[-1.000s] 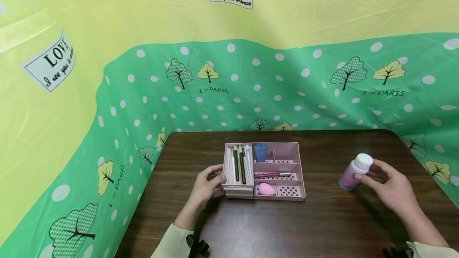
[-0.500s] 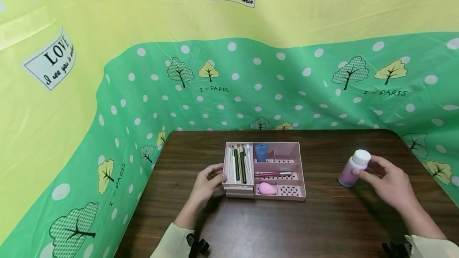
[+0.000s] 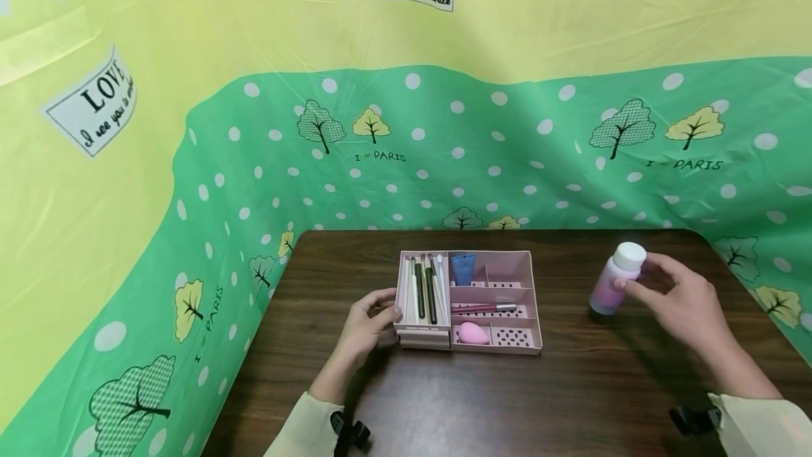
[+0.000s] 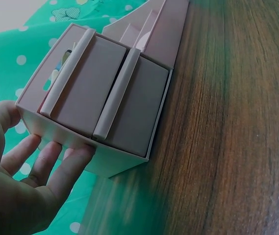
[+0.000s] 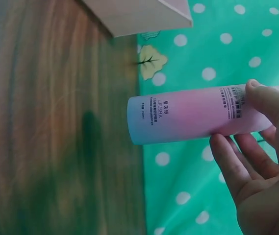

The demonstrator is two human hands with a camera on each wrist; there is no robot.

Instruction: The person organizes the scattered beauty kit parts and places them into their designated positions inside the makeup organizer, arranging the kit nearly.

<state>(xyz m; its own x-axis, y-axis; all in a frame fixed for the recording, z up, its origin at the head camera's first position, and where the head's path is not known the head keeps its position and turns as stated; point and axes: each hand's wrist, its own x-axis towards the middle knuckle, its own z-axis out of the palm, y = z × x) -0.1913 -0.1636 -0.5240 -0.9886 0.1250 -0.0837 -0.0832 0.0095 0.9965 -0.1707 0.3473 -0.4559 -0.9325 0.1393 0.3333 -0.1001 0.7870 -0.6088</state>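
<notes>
My right hand (image 3: pixel 688 309) grips a pink and lilac bottle (image 5: pixel 188 115) with a white cap (image 3: pixel 630 255), thumb on one side and fingers on the other. It tilts slightly, its base close over the table, right of a pink cosmetics organizer (image 3: pixel 535 333). At the organizer's left side, my left hand (image 3: pixel 368 323) rests its fingertips on the outer wall, thumb at the upper edge. Two drawers (image 4: pixel 88 83) face forward there. Makeup brushes (image 3: pixel 425 291) lie above them; the right compartments hold a blue tube (image 3: pixel 463 270), a dark red tube (image 3: pixel 482 308) and a pink makeup sponge (image 3: pixel 473 333).
The dark wooden table (image 3: pixel 507 400) reaches back to a green and yellow patterned cloth (image 3: pixel 457 125) hung behind and at the sides. A stretch of tabletop lies between organizer and bottle. Each wrist wears a small black camera.
My right hand has moved the bottle away from me and slightly left. My left hand stays at the organizer's side, and the organizer stays in place.
</notes>
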